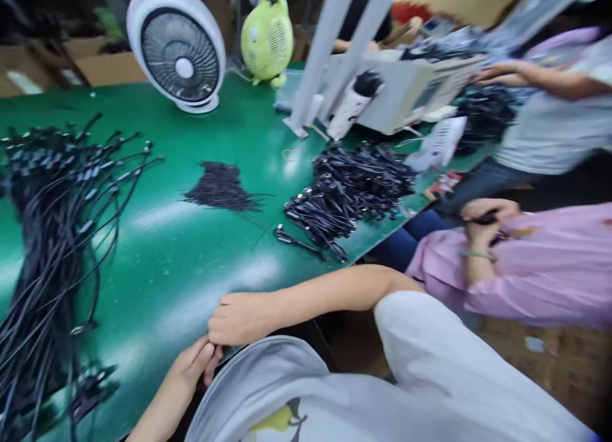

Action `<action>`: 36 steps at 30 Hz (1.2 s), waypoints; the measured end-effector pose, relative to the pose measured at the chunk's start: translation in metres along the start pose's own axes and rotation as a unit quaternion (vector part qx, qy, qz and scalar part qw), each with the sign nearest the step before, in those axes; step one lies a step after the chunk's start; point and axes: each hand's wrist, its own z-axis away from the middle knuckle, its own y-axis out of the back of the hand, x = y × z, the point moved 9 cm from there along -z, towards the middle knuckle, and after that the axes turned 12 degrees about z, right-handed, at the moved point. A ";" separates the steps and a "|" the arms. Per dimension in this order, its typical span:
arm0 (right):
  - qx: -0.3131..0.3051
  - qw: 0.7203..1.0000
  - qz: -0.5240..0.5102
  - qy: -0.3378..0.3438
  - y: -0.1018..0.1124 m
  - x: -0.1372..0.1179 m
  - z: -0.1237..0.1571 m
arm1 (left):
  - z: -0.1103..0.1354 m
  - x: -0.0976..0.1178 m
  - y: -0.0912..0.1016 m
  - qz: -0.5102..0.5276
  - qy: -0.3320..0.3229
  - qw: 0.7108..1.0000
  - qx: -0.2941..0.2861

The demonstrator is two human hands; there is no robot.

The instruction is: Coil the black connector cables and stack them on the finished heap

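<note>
My right hand (239, 317) rests at the near edge of the green table (182, 263), knuckles up and fingers curled under. My left hand (194, 364) comes up from below and meets it, fingertips pressed together against the right hand's underside. Whatever lies between the two hands is hidden. A long sheaf of loose black cables (52, 225) with small connectors runs down the table's left side, closest to my left hand. A small heap of thin black ties (222, 187) lies mid-table. Farther right is a pile of bundled black cables (347, 190).
A white desk fan (178, 46) and a green fan (266, 37) stand at the back, beside white posts (329, 53) and a grey machine (406, 88). A person in a pink sleeve (526, 270) sits at right, and another reaches over the far right.
</note>
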 end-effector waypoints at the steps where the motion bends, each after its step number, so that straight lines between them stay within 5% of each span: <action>1: 0.030 0.999 -0.005 -0.012 0.008 0.012 0.007 | 0.000 -0.004 0.008 0.014 -0.002 1.000 0.017; 4: 0.035 0.978 -0.029 -0.204 0.031 0.100 0.040 | 0.001 0.006 0.031 0.090 -0.036 0.992 0.084; 6: -0.051 0.889 -0.010 -0.454 0.036 0.180 0.090 | 0.004 0.017 0.039 0.137 -0.064 0.982 0.116; 7: -0.104 0.848 0.003 -0.520 0.035 0.206 0.113 | 0.005 0.021 0.040 0.152 -0.074 0.978 0.122; 10: -0.184 0.823 -0.016 -0.537 0.024 0.233 0.143 | 0.005 0.024 0.037 0.169 -0.080 0.976 0.110; 15: -0.234 0.855 -0.047 -0.462 -0.011 0.200 0.141 | -0.002 0.028 0.031 0.194 -0.092 0.973 0.086; 18: -0.233 0.874 -0.046 -0.424 -0.013 0.185 0.138 | -0.004 0.037 0.023 0.219 -0.107 0.967 0.075; 22: -0.065 0.904 -0.078 -0.414 0.017 0.175 0.118 | -0.002 0.048 0.004 0.247 -0.124 0.960 0.044; 26: 0.149 0.849 -0.321 -0.393 0.025 0.131 0.071 | -0.002 0.057 -0.008 0.280 -0.153 0.947 0.022; 30: 0.191 0.798 -0.455 -0.347 0.005 0.069 0.025 | -0.001 0.058 0.001 0.277 -0.197 0.938 0.061; 33: 0.198 0.859 -0.324 -0.344 0.009 0.049 0.018 | 0.005 0.056 0.018 0.200 -0.241 0.941 0.125; 36: 0.230 0.934 -0.066 -0.264 0.037 0.033 0.015 | 0.010 0.056 0.031 0.070 -0.253 0.948 0.182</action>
